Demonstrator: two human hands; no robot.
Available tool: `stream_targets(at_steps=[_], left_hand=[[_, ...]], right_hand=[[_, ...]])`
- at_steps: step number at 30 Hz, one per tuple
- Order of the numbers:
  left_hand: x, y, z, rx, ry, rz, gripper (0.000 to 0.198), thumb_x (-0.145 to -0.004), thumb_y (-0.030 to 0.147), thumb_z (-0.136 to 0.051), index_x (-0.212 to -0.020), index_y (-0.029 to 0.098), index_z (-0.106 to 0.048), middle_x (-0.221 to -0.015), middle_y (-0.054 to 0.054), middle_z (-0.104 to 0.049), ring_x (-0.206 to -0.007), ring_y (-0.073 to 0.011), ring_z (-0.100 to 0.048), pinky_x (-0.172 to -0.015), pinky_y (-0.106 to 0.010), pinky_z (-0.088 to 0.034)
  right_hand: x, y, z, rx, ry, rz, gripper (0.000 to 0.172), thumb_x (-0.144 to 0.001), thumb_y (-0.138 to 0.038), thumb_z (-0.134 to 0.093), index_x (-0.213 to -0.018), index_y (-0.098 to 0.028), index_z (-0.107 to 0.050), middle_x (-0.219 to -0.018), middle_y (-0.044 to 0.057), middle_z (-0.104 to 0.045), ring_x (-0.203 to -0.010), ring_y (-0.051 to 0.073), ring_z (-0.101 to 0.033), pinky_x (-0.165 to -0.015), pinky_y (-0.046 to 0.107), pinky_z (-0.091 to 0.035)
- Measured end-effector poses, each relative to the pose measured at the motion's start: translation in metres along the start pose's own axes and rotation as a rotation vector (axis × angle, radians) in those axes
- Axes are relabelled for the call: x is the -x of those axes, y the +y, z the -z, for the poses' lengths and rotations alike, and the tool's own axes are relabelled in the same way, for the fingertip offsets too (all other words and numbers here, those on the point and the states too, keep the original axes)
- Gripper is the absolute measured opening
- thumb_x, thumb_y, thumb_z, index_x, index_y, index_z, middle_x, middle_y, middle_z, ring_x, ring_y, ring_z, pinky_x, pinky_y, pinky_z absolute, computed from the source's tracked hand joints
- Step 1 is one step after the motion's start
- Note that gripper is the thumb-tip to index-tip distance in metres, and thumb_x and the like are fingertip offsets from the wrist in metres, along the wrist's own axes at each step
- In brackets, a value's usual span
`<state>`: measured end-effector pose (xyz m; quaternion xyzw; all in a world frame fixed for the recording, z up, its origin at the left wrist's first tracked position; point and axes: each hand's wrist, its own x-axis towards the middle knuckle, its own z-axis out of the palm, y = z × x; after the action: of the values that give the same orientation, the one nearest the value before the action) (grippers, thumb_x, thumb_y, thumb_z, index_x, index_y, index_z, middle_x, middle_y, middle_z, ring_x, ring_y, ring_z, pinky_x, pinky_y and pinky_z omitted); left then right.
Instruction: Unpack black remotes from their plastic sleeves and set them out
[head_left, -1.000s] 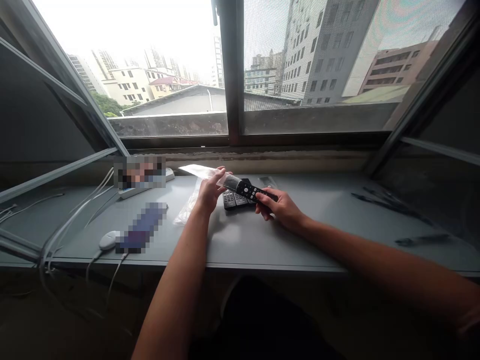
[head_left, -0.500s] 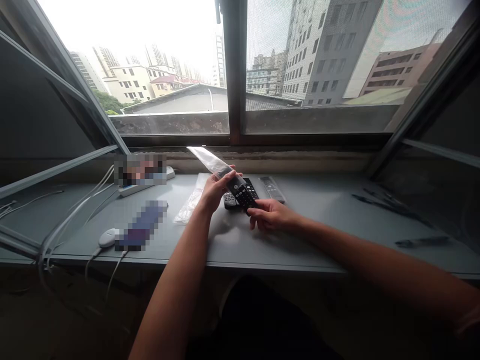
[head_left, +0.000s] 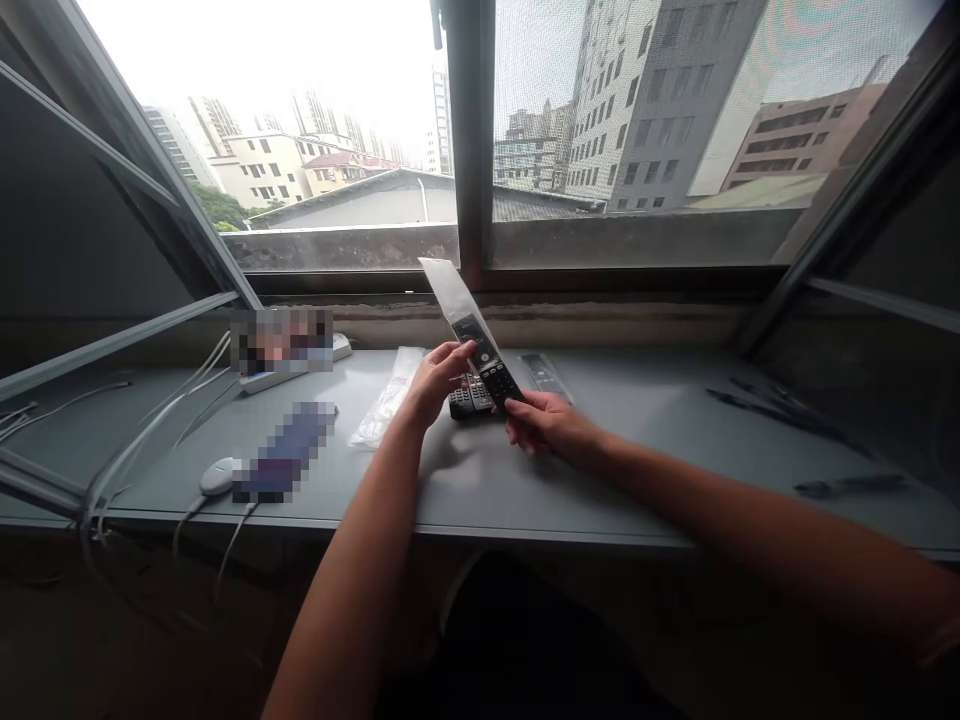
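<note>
A black remote control (head_left: pixel 501 384) slants upward above the desk, its upper part inside a clear plastic sleeve (head_left: pixel 448 288). My right hand (head_left: pixel 551 422) grips the bare lower end, thumb on top. At the sleeve's left edge, the fingers of my left hand (head_left: pixel 441 380) are closed on the plastic beside the remote. Beneath them lie more black remotes (head_left: pixel 466 400) with rows of buttons, partly hidden by the held one. Behind my right hand, another remote in a clear sleeve (head_left: pixel 541 374) rests on the desk.
Crumpled clear plastic bags (head_left: pixel 384 405) lie left of my left hand. Farther left are a blurred-out phone-like object (head_left: pixel 285 452), a round white charger (head_left: pixel 219 476) and a white power strip (head_left: pixel 341 346) with cables. Dark cables (head_left: pixel 780 412) lie at right. A window frame (head_left: pixel 474 200) stands behind the desk.
The held remote and sleeve have tilted more upright, the sleeve's free end rising and moving right. My left thumb has slid off the front toward the sleeve's edge. My right hand has shifted slightly right.
</note>
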<state>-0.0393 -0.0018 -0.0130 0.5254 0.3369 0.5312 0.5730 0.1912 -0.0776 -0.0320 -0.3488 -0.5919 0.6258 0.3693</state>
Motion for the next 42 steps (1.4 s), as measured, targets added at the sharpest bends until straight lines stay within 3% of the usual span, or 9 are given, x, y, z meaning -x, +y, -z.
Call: stream_targets(at_steps=[5,10,19,23,27,31,34,37,42], left_hand=[[-0.004,-0.003,0.002,-0.038,0.020,-0.014,0.054,-0.078,0.060,-0.097,-0.076,0.018,-0.063,-0.065,0.003,-0.053,-0.054,-0.0061,-0.040,-0.050,-0.022,-0.027],[-0.001,-0.002,0.001,-0.080,-0.068,-0.013,0.055,-0.077,0.060,-0.097,-0.075,0.017,-0.064,-0.067,0.003,-0.053,-0.055,-0.0059,-0.040,-0.051,-0.023,-0.026],[0.010,0.006,0.001,-0.146,-0.330,0.154,0.056,-0.079,0.058,-0.097,-0.069,0.017,-0.059,-0.063,0.003,-0.048,-0.052,-0.0054,-0.036,-0.051,-0.026,-0.022],[0.008,0.003,0.000,-0.104,-0.273,0.134,0.051,-0.082,0.059,-0.094,-0.075,0.017,-0.066,-0.070,-0.001,-0.060,-0.056,-0.0077,-0.049,-0.051,-0.024,-0.029],[0.002,0.001,0.000,0.049,-0.089,0.073,0.053,-0.084,0.065,-0.089,-0.106,0.018,-0.077,-0.104,-0.009,-0.079,-0.080,-0.0163,-0.071,-0.050,-0.022,-0.036],[-0.001,0.007,-0.001,0.166,0.011,-0.004,0.060,-0.088,0.066,-0.085,-0.119,0.016,-0.077,-0.124,-0.017,-0.081,-0.097,-0.0235,-0.078,-0.048,-0.023,-0.038],[0.002,0.009,-0.002,0.174,0.042,-0.023,0.058,-0.089,0.060,-0.087,-0.124,0.015,-0.077,-0.126,-0.019,-0.082,-0.111,-0.0296,-0.080,-0.058,-0.024,-0.049],[0.003,0.004,-0.003,0.131,0.042,0.007,0.054,-0.085,0.052,-0.093,-0.120,0.014,-0.078,-0.120,-0.019,-0.083,-0.109,-0.0309,-0.081,-0.072,-0.029,-0.059],[0.005,0.001,-0.004,0.119,0.008,0.038,0.048,-0.080,0.045,-0.098,-0.107,0.012,-0.077,-0.114,-0.019,-0.084,-0.100,-0.0278,-0.082,-0.077,-0.031,-0.062]], right_hand=[[-0.002,0.003,0.000,-0.032,0.001,0.012,0.054,-0.094,-0.069,-0.082,-0.104,-0.019,-0.062,-0.077,0.002,-0.075,-0.051,0.011,-0.059,-0.046,0.025,-0.035],[-0.005,0.006,0.004,-0.064,0.008,0.005,0.055,-0.093,-0.069,-0.083,-0.105,-0.019,-0.063,-0.077,0.002,-0.075,-0.051,0.012,-0.059,-0.046,0.024,-0.036],[-0.003,0.004,0.004,-0.096,0.033,0.032,0.057,-0.092,-0.069,-0.085,-0.111,-0.018,-0.070,-0.076,0.002,-0.072,-0.054,0.012,-0.058,-0.046,0.024,-0.037],[-0.002,0.004,0.004,-0.065,0.003,0.060,0.054,-0.095,-0.069,-0.082,-0.110,-0.019,-0.068,-0.079,0.002,-0.074,-0.057,0.012,-0.060,-0.049,0.024,-0.040],[-0.002,0.004,0.003,-0.003,-0.048,0.067,0.054,-0.096,-0.069,-0.080,-0.108,-0.018,-0.067,-0.081,0.004,-0.076,-0.058,0.013,-0.062,-0.050,0.024,-0.041],[-0.002,0.005,0.003,0.078,-0.129,0.042,0.054,-0.096,-0.069,-0.079,-0.103,-0.018,-0.068,-0.080,0.004,-0.077,-0.058,0.013,-0.061,-0.051,0.025,-0.040],[-0.003,0.006,0.003,0.105,-0.151,0.045,0.052,-0.098,-0.069,-0.078,-0.100,-0.018,-0.065,-0.081,0.005,-0.078,-0.058,0.012,-0.061,-0.051,0.024,-0.040],[-0.003,0.006,0.003,0.074,-0.156,0.070,0.050,-0.099,-0.063,-0.080,-0.116,-0.018,-0.065,-0.090,0.006,-0.081,-0.063,0.013,-0.066,-0.052,0.023,-0.044],[-0.003,0.006,0.004,0.030,-0.181,0.099,0.079,-0.095,-0.048,-0.088,-0.157,-0.020,-0.049,-0.103,0.008,-0.083,-0.073,0.017,-0.075,-0.056,0.024,-0.052]])
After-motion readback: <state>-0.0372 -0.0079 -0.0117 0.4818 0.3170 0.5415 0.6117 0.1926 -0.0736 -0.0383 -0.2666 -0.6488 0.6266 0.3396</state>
